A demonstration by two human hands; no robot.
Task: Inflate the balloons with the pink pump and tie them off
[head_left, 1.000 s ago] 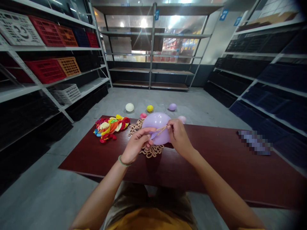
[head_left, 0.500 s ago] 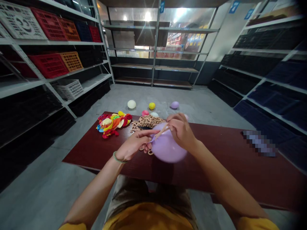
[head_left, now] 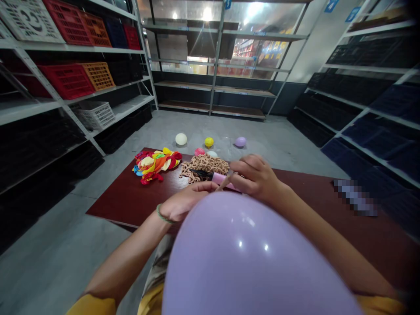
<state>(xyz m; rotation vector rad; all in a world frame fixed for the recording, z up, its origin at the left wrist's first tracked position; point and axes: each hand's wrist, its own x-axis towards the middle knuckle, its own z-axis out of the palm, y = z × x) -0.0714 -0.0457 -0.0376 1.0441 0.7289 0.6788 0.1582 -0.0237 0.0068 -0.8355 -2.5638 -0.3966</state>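
A large inflated purple balloon [head_left: 243, 253] fills the lower middle, close to my body and in front of part of both arms. My left hand [head_left: 190, 199] is closed at the balloon's neck end, its fingertips partly hidden behind the balloon. My right hand [head_left: 256, 175] pinches a tan rubber band [head_left: 224, 183], which stretches between the two hands. Behind them lies a pile of tan rubber bands [head_left: 210, 163] on the table. A pink and black tool [head_left: 218, 177], partly covered by my right hand, rests against the pile.
Uninflated, colourful balloons [head_left: 157, 164] are heaped at the dark red table's [head_left: 121, 201] left end. Inflated white [head_left: 181, 139], yellow [head_left: 209, 141] and purple [head_left: 240, 141] balloons lie on the floor beyond. A blurred-out flat object [head_left: 356, 197] is at the right. Racks with crates [head_left: 67, 81] stand around.
The purple balloon has swung from beyond my hands to below and towards me, looking much larger. The pink and black tool has come into view. Both hands keep hold at the neck.
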